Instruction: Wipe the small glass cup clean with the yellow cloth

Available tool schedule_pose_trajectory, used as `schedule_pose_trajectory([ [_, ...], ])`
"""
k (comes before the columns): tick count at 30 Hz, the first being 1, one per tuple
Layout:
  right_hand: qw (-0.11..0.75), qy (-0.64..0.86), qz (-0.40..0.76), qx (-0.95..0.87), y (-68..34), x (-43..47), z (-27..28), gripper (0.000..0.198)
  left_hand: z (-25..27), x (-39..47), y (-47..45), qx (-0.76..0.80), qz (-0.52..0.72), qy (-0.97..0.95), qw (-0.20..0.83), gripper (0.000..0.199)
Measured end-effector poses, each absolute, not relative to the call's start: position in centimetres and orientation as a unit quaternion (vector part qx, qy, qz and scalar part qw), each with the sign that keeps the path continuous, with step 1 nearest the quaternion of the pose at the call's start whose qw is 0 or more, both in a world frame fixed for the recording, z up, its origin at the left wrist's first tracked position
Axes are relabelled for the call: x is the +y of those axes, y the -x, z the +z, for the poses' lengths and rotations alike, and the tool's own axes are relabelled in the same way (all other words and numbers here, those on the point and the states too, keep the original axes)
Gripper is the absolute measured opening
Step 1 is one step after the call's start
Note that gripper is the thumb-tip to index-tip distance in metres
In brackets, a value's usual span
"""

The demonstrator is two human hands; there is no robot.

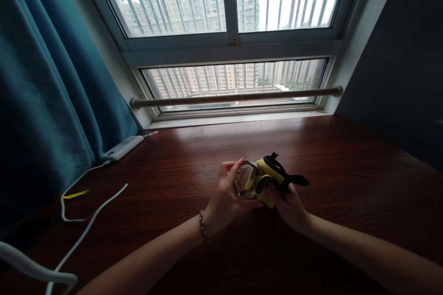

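White cable [31,267] up close, clear glass [245,179] held in hand

Thick, smooth and rounded, the cable bends well to the left of the glass and nearer the camera. A thinner white cord [83,235] slants between it and the glass, its tip lying loose on the tabletop [166,170], which is reddish-brown with a fine streaked grain and a dull sheen. The glass is transparent, with a round rim catching the light; whether its base touches the wood cannot be told. Pressed against its right side is a yellow-and-black cloth [272,170], soft and bunched, with dark folds and a flat black flap jutting away from the glass.

The left hand [224,198] wraps the glass from its left, fingers bent around the wall; a braided-looking bracelet [202,226] circles that wrist, and the forearm slants up toward the glass. The right hand [292,207] comes from the right of the glass, wrist bent inward, fingers gripping the cloth, their tips mostly hidden in it.

Far left of the glass, a blue curtain [69,78] hangs in deep pleats beside a white plastic block [124,147]. Beyond the glass, a slim round rail [235,98] spans the window.
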State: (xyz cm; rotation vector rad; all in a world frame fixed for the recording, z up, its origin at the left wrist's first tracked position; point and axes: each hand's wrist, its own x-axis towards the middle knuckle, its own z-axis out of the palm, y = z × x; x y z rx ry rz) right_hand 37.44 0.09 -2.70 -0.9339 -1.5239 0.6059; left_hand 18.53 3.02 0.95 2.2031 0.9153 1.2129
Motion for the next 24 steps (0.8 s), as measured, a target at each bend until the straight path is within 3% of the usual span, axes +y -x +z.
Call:
schedule_pose_trajectory([
  [4, 0.597, 0.381, 0.427, -0.562, -36.5, 0.1, -2.8, 0.03, 2.2, 2.5, -18.0, 0.255, 0.401, -0.861, 0.183, 0.097],
  [10, 0.599, 0.316, 0.572, -0.464, -36.0, 0.8, -1.6, 0.038, 2.2, 4.2, -17.3, 0.161, 0.346, -0.919, 0.096, 0.075],
  [14, 0.595, 0.325, 0.574, -0.459, -36.1, 0.4, -0.4, 0.035, 1.9, 4.4, -17.6, 0.257, 0.341, -0.878, 0.214, 0.082],
  [19, 0.563, 0.332, 0.528, -0.542, -35.9, -1.3, 0.4, 0.026, 3.4, 3.3, -18.2, 0.282, 0.254, -0.806, 0.453, 0.054],
  [22, 0.537, 0.357, 0.512, -0.567, -35.8, -1.9, 0.4, 0.028, 3.9, 2.9, -18.4, 0.219, 0.224, -0.734, 0.602, 0.062],
  [24, 0.523, 0.378, 0.501, -0.576, -35.9, -1.9, 0.2, 0.029, 3.4, 2.8, -18.4, 0.243, 0.257, -0.72, 0.597, 0.071],
])
